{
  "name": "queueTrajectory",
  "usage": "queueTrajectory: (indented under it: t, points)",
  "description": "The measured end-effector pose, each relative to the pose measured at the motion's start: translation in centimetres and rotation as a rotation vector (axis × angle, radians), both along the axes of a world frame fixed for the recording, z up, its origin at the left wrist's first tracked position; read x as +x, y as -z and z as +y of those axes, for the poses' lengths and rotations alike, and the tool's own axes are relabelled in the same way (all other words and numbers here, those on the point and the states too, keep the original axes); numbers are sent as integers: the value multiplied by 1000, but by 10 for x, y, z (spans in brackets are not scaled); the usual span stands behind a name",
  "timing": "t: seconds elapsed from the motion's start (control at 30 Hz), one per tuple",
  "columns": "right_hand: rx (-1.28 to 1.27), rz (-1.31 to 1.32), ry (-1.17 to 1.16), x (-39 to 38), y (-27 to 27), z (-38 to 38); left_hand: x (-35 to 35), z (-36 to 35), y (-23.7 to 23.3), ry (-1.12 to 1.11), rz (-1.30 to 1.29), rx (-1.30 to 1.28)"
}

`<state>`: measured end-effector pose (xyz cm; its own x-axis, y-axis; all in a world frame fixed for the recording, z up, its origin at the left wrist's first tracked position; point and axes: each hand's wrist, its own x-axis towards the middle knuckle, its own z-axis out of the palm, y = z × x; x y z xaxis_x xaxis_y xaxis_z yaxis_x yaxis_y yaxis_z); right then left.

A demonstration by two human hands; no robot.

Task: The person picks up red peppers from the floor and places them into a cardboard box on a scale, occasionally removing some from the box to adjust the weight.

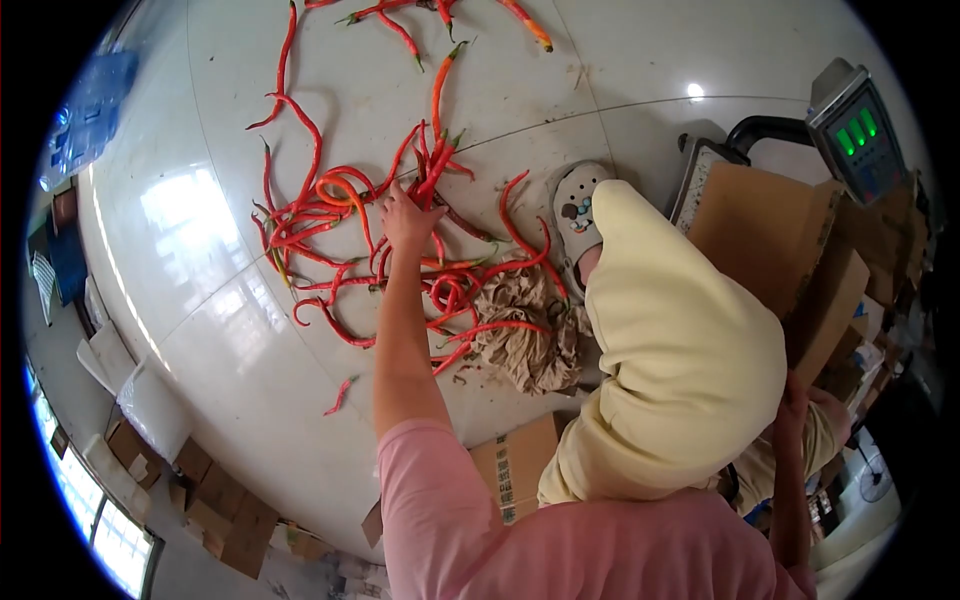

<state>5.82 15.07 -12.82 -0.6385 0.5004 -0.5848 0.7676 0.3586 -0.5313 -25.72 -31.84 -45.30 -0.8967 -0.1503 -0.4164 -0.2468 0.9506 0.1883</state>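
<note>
Underlying the whole arrangement, a tiled floor point(240, 350) extended to the view's edges. A bent trouser leg point(690, 350) occupied 4 o'clock. Red peppers point(430, 188) formed a loose, tangled heap at 11 o'clock. An open cardboard box point(765, 235) stood toward 3 o'clock, a scale point(857, 135) with green digits at 2. Crumpled brown paper point(530, 335), near centre, touched several peppers. The left hand point(405, 218), at 11 o'clock, reached into the heap, thumb and fingers around peppers; whether clamped could not be told. The leg partly hid the right hand point(793, 400), at 4 o'clock; its fingers could not be judged.
</note>
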Motion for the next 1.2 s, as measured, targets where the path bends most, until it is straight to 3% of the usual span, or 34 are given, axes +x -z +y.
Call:
queueTrajectory:
  t: [0.07,0.17,0.23,0.27,0.4,0.43,0.5,0.67,0.77,0.9,1.07,1.2]
  points:
    - [7,-3,9,2,-1,0,-5,-6,-2,-82,-113,134]
    - [11,-18,31,1,-3,-3,8,-35,27,-51,105,198]
    - [-8,-38,54,6,-4,-2,12,-34,7,-273,219,111]
    - [-11,-38,55,8,-3,-2,18,-46,22,-370,339,299]
    - [-14,-19,44,10,0,-2,22,-25,-6,-375,451,597]
    - [-12,-7,39,9,1,-3,25,-29,17,-355,462,674]
    - [-43,-43,78,8,0,-1,21,-18,26,-365,300,394]
    - [-49,-60,96,9,-1,3,11,28,27,-524,304,169]
    - [-32,-30,83,17,-2,5,5,36,31,-516,131,106]
    - [-29,25,104,20,1,5,-13,43,5,-595,319,283]
    - [-123,1,167,12,-4,0,-49,66,-23,-428,129,361]
    - [-69,104,178,14,9,2,-54,82,18,-394,75,170]
